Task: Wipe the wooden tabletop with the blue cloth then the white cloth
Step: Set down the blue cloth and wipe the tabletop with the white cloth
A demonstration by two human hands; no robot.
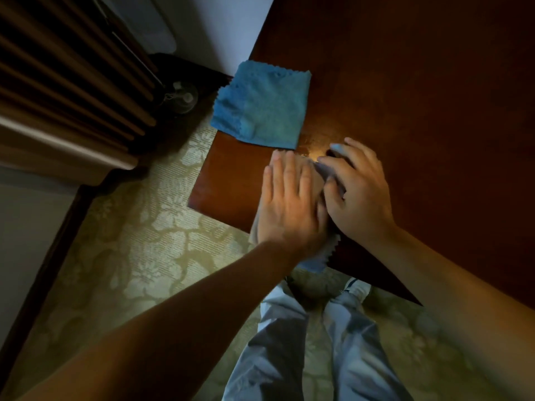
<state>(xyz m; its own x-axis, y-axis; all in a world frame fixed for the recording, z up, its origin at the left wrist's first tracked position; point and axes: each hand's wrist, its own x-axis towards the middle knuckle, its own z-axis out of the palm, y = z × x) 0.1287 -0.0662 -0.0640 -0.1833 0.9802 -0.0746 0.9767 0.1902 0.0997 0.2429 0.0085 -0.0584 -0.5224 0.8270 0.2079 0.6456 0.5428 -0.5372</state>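
A blue cloth (262, 107) lies flat on the dark wooden tabletop (419, 91), at its left edge, one corner hanging over. Nearer to me, a pale white cloth (317, 263) sits at the table's near corner, mostly hidden under both hands, its zigzag edge hanging over the front edge. My left hand (289, 204) lies flat on it with straight fingers. My right hand (357, 189) rests beside it, fingers curled round a raised fold of the white cloth.
A patterned green carpet (144, 250) covers the floor below the table corner. A slatted wooden piece (66, 82) stands at the left, with a dark base and round fitting (181, 95) beside it. My legs and a shoe (354, 289) are under the front edge.
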